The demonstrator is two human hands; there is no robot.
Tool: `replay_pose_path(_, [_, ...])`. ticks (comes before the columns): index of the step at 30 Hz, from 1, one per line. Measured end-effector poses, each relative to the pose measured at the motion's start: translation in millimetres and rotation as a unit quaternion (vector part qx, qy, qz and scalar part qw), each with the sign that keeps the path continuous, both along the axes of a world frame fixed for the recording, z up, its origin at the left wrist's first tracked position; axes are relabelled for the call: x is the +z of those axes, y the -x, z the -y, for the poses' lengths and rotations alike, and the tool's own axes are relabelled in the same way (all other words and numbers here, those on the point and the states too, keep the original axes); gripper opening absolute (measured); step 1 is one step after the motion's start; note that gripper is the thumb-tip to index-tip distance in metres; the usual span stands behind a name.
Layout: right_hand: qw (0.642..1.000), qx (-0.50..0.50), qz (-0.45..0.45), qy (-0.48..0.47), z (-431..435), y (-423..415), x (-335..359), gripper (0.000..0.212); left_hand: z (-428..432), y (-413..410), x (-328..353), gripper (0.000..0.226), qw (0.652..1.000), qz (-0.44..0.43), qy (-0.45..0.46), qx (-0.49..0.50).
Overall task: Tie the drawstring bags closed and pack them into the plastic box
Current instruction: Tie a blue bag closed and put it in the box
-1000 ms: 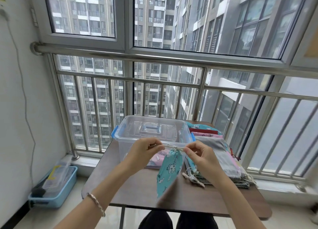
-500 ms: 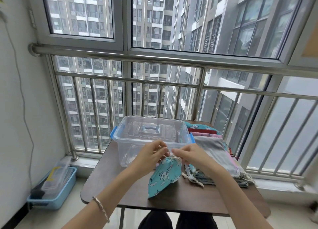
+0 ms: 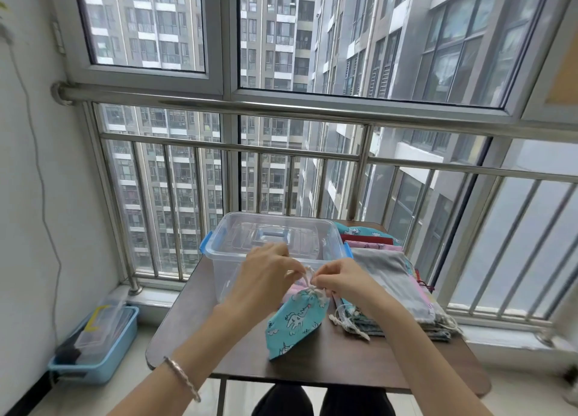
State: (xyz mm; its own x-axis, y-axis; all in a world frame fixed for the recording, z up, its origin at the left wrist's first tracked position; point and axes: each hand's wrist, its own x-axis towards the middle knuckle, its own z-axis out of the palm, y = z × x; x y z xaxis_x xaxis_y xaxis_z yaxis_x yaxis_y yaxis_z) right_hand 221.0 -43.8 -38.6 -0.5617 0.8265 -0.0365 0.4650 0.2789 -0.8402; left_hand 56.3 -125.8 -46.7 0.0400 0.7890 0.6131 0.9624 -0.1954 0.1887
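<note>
The fingertips [image 3: 320, 278] of the right hand [image 3: 344, 282] and of the left hand [image 3: 266, 278] are curled in a pinch on the white cord [image 3: 308, 271], one end each, just above the gathered neck of the teal bag [image 3: 295, 320]. The neck looks drawn shut. Judging by the small loop between the hands, the knot is being formed rather than finished. The bag leans with its lower end on the table [image 3: 359, 365], just in front of the clear box [image 3: 219, 260].

To do this well, the person should hold the cord ends close to the neck and pull them apart evenly and sideways, so the knot seats against the gathers. The table can carry the bag's weight so it does not swing. Slack under the knot would likely let the mouth reopen. The pile [image 3: 391, 281] of other bags lies just right of the hands, and its loose cords should be kept out of the loop.
</note>
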Motion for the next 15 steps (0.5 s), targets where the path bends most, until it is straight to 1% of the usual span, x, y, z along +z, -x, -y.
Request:
replay_pose_path(1, [1.0, -0.002, 0.003, -0.005, 0.3, 1.0, 0.9, 0.01, 2.8, -2.3, 4.7, 0.015, 1.0, -0.003, 0.012, 0.015])
replay_pose_path(2, [1.0, -0.002, 0.007, -0.009, 0.8, 2.0, 2.2, 0.012, 4.1, -5.0, 6.5, 0.017, 0.999, 0.021, 0.026, 0.024])
replay_pose_path(5, [1.0, 0.003, 0.016, -0.018, 2.7, 4.7, 6.6, 0.014, 5.1, -11.8, 9.6, 0.018, 0.988, 0.135, 0.068, 0.036])
replay_pose_path(7, [0.999, 0.008, 0.026, -0.02, 3.4, 5.8, 7.8, 0.013, 5.5, -15.3, 10.3, 0.022, 0.973, 0.216, 0.081, 0.012])
replay_pose_path(9, [0.999, 0.018, 0.043, -0.021, 4.3, 5.6, 8.8, 0.015, 5.4, -17.6, 9.2, 0.028, 0.969, 0.236, 0.071, -0.016])
replay_pose_path(11, [0.998, 0.03, 0.051, -0.029, 3.8, 5.2, 8.6, 0.015, 4.4, -18.6, 8.3, 0.028, 0.971, 0.225, 0.068, -0.047])
replay_pose_path(13, [0.997, 0.039, 0.053, -0.05, 1.6, 4.9, 6.7, 0.012, 1.0, -16.3, 5.4, 0.028, 0.968, 0.222, 0.091, -0.075])
replay_pose_path(15, [0.996, 0.054, 0.038, -0.058, 0.5, 4.3, 5.0, 0.01, -3.8, -10.9, 3.5, 0.033, 0.957, 0.248, 0.122, -0.091])
